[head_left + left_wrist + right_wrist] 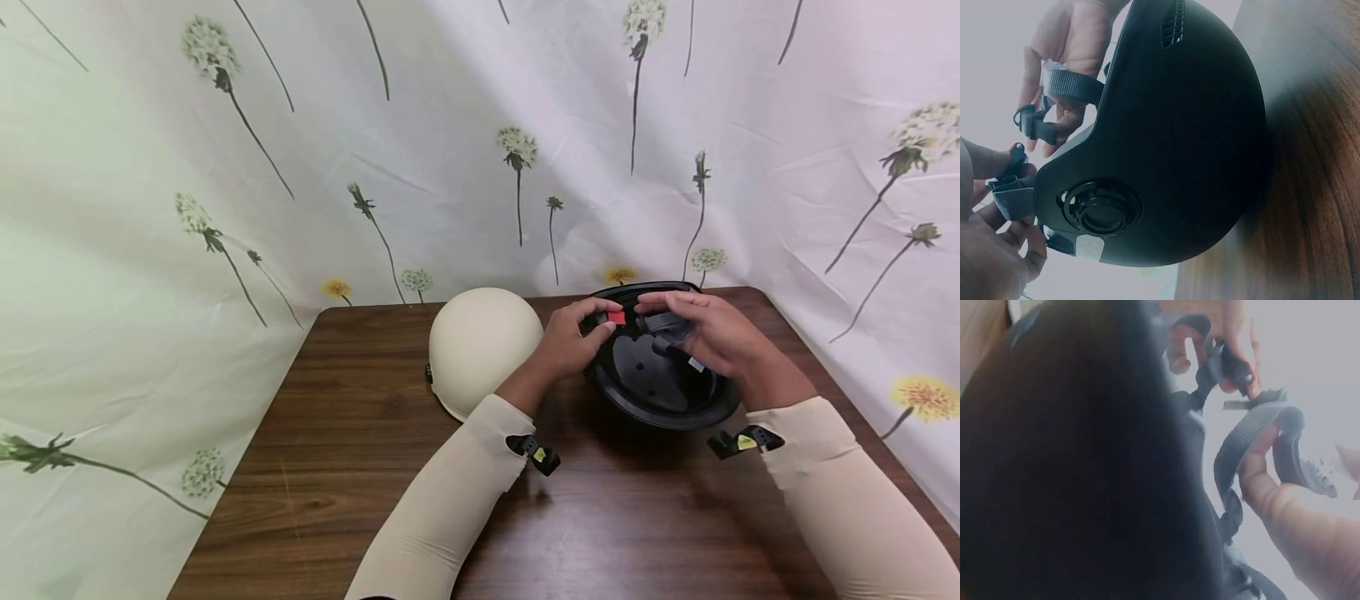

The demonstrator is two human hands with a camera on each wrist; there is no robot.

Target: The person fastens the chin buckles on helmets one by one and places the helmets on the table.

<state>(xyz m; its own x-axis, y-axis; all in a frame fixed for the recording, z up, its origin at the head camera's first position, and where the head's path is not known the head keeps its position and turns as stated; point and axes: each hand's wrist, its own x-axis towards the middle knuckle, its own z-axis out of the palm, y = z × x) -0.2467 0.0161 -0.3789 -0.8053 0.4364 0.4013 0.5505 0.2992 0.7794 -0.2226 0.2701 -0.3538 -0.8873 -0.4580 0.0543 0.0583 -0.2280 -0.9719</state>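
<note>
A black helmet lies upturned on the table, its hollow facing up. Over its left rim, my left hand pinches a buckle with a red part, on the end of a grey chin strap. My right hand, above the right side, holds the other chin strap, which loops past its fingers. At those fingertips hangs a dark buckle end. The two buckle ends are apart. A round knob shows on the black shell. The right wrist view is blurred.
A cream helmet sits dome up on the brown wooden table, just left of my left hand. Behind the table hangs a white cloth printed with dandelions. Black straps with yellow marks circle my sleeve cuffs.
</note>
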